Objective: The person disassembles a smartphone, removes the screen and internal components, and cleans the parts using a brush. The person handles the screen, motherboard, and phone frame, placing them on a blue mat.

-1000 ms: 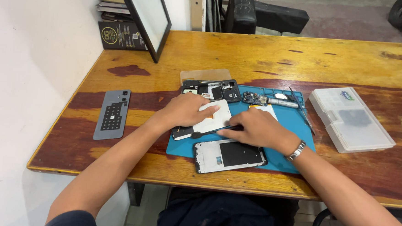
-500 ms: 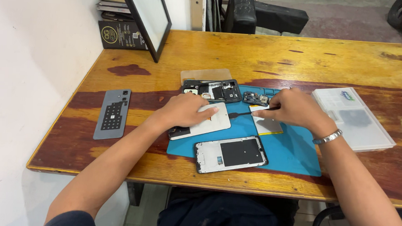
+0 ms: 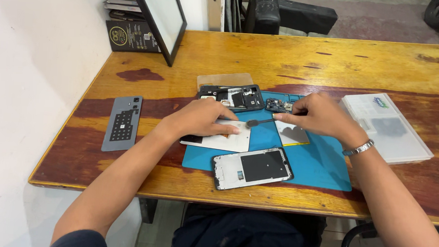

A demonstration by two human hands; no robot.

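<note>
My left hand presses flat on a white phone part lying on the blue work mat. My right hand pinches a thin black tool whose rounded tip points left toward the white part. A phone screen frame with a black centre lies at the mat's front. An opened black phone body and a small circuit board lie at the mat's back. A white rectangular piece rests under my right hand.
A clear plastic parts box sits right of the mat. A grey phone back cover lies at the left. A black-framed board leans at the back left by stacked books. The wooden table's front edge is near.
My right hand has moved from the mat's middle up and to the right, now holding the black tool. My left hand stays pressed on the white part.
</note>
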